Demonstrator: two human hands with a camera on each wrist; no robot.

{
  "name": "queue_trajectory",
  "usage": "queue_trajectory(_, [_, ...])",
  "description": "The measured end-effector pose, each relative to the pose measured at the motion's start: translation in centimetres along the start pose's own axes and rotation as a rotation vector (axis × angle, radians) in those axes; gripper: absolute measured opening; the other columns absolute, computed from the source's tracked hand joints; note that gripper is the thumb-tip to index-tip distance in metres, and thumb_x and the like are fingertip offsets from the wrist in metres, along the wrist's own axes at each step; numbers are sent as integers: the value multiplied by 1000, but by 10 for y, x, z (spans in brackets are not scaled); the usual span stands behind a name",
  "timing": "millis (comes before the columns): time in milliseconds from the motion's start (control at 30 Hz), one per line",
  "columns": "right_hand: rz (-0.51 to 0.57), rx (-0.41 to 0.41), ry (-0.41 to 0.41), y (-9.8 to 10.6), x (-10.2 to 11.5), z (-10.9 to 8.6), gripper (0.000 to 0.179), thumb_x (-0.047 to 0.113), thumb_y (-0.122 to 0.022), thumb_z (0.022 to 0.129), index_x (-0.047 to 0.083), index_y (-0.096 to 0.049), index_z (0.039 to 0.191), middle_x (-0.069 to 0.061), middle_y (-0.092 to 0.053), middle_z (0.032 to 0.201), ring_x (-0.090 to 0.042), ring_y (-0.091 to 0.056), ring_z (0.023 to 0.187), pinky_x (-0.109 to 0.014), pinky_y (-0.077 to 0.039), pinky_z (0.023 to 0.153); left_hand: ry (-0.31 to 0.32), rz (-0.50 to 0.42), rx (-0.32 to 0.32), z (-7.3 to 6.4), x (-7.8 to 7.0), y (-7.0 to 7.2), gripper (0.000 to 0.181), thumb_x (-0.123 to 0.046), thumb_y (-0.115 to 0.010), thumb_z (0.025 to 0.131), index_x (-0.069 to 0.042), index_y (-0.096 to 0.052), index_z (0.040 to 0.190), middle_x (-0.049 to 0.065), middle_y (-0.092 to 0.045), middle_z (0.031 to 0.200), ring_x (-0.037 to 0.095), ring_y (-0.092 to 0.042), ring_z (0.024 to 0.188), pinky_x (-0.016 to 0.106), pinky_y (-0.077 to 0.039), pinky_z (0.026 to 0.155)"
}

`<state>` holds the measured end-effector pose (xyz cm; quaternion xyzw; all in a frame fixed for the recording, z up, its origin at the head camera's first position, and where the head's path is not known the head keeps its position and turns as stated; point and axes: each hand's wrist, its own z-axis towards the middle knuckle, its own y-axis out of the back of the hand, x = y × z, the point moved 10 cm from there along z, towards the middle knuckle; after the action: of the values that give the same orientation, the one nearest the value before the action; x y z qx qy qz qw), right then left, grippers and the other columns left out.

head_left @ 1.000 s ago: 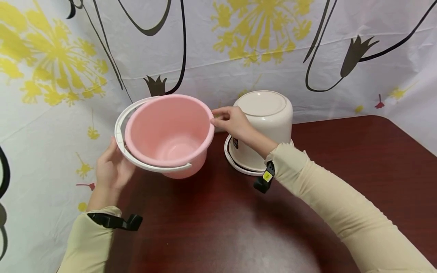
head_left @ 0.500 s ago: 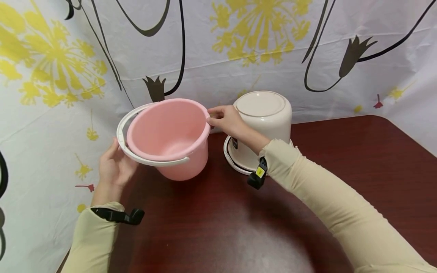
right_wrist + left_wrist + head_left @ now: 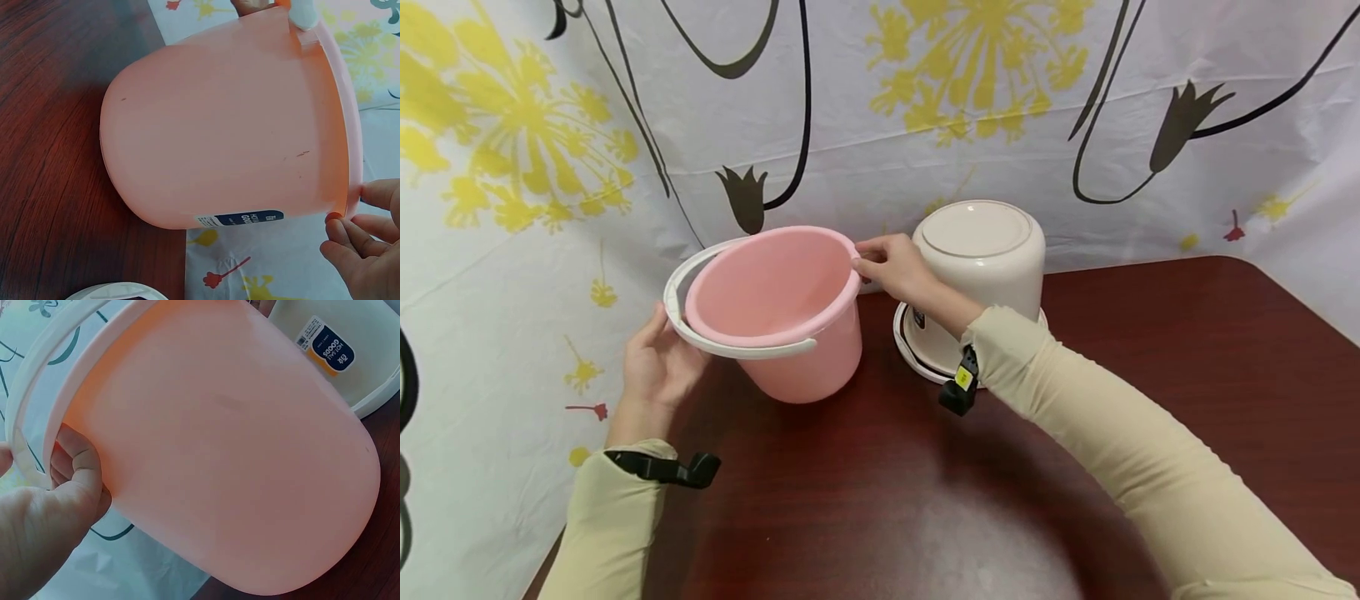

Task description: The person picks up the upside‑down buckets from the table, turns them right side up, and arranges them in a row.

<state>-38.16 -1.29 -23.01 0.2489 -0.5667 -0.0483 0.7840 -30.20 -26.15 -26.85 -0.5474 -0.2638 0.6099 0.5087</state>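
Observation:
A pink bucket [image 3: 808, 371] tilts over the left half of the table, its mouth turned up toward me. Its white handle [image 3: 760, 352] is folded down along the rim on the near left side. My left hand [image 3: 658, 367] holds the rim at the left; in the left wrist view its fingers [image 3: 84, 456] curl under the lip beside the handle. On the opposite side my right hand [image 3: 895, 267] pinches the rim between thumb and fingers. A dark label [image 3: 250, 219] shows on the bucket's wall in the right wrist view.
Behind my right hand an off-white bucket [image 3: 1007, 275] stands upside down, its handle [image 3: 917, 362] lying round its base. The dark red wooden table [image 3: 1150, 350] ends at a patterned white cloth [image 3: 880, 158] at the back and left.
The pink bucket has come down and tipped more upright, so more of its outer wall shows. Both hands keep their hold; my right hand has shifted slightly left with the rim.

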Motion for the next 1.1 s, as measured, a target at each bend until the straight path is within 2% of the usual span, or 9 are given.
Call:
queue_trajectory(100, [-1, 3, -4, -2, -1, 2, 36, 11, -57, 93, -5, -54, 125, -18, -65, 107, -27, -63, 93, -28, -49, 76, 16, -5, -8, 0, 0, 3, 37, -21, -34, 101, -5, -42, 134, 12, -44, 134, 25, -45, 121, 44, -44, 92])
queue_trajectory(267, [-2, -2, 4, -4, 0, 3, 35, 10, -56, 93, -6, -54, 124, -19, -65, 105, -32, -63, 92, -28, -50, 73, 28, -33, -6, 1, 1, 6, 37, -22, -34, 101, -5, -41, 133, 14, -46, 131, 26, -46, 120, 44, -44, 92])
queue_trajectory(533, [-32, -39, 6, -3, -1, 6, 34, 10, -55, 93, -6, -55, 124, -20, -67, 98, -32, -63, 89, -21, -44, 62, -29, -16, -66, 3, -1, 13, 35, -21, -37, 101, -3, -48, 129, 13, -51, 128, 25, -48, 119, 42, -45, 90])
queue_trajectory(700, [-44, -35, 7, -4, -2, 7, 34, 10, -55, 94, -6, -55, 123, -19, -67, 96, -27, -63, 83, -19, -41, 59, -53, -10, -71, 2, -1, 14, 37, -22, -34, 102, -2, -48, 130, 12, -50, 129, 25, -49, 118, 41, -45, 90])
queue_trajectory(767, [-49, -29, 8, -4, -2, 7, 34, 10, -55, 94, -5, -55, 124, -19, -67, 96, -25, -63, 81, -19, -40, 59, -61, -10, -70, 1, -1, 14, 38, -22, -32, 102, -2, -47, 130, 12, -48, 132, 22, -43, 124, 41, -44, 91])
queue_trajectory(833, [-50, -23, 9, -5, -3, 8, 34, 10, -55, 94, -5, -55, 124, -18, -67, 96, -24, -63, 80, -20, -40, 58, -65, -3, -65, -1, -1, 15, 39, -21, -30, 102, -2, -46, 132, 10, -44, 138, 17, -30, 133, 41, -43, 93])
queue_trajectory(933, [-51, -16, 15, -5, -2, 7, 34, 10, -55, 94, -5, -55, 124, -18, -67, 98, -24, -63, 80, -20, -40, 58, -67, -12, -84, -4, -1, 21, 37, -18, -32, 102, -1, -47, 130, 9, -43, 139, 12, -19, 136, 40, -42, 94])
queue_trajectory(1000, [-48, -13, 16, -4, -1, 7, 34, 10, -55, 94, -6, -55, 124, -18, -67, 99, -24, -63, 80, -20, -39, 58, -63, -19, -108, -7, -1, 27, 34, -15, -34, 101, 1, -50, 127, 10, -47, 135, 13, -26, 134, 39, -42, 94])
queue_trajectory(1100, [-48, -13, 19, -4, 1, 6, 34, 9, -55, 94, -6, -55, 124, -19, -67, 99, -25, -63, 80, -19, -39, 57, -59, -9, -154, -10, -2, 37, 31, -12, -36, 100, 3, -56, 118, 12, -55, 123, 19, -45, 121, 37, -43, 92])
